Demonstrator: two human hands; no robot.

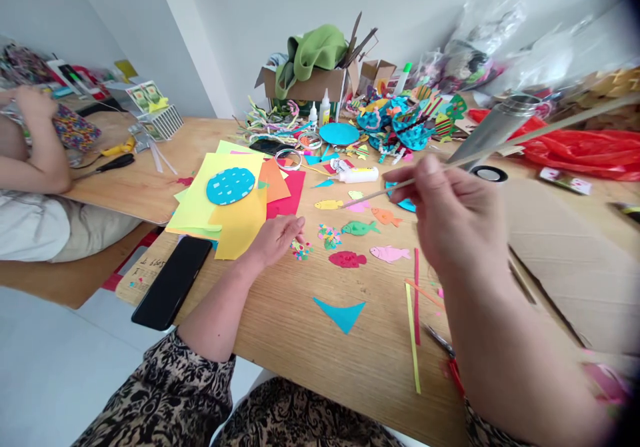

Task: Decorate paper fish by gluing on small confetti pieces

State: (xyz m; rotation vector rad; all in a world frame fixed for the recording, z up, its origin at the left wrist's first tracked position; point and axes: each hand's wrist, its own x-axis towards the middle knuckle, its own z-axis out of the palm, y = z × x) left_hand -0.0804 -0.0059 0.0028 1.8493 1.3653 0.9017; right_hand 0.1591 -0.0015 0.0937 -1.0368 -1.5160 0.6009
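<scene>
My right hand (450, 213) is closed on a long thin stick (555, 127), whose tip reaches down near the yellow paper fish (327, 204). My left hand (280, 237) rests on the table with its fingers curled beside small heaps of colourful confetti (330, 236); what its fingertips hold, if anything, is hidden. Around the confetti lie a green fish (361, 227), an orange fish (387, 217), a pink fish (390, 253) and a red fish (347, 259). A blue paper scrap (341, 313) lies closer to the table's front edge.
Coloured paper sheets (245, 227) and a black phone (173, 283) lie left. Glue bottles (325, 108) stand behind, before a cardboard box (300, 92). A steel flask (495, 130), cardboard (580, 260) and red-handled scissors (454, 367) are right. Another person's arm (43, 140) is far left.
</scene>
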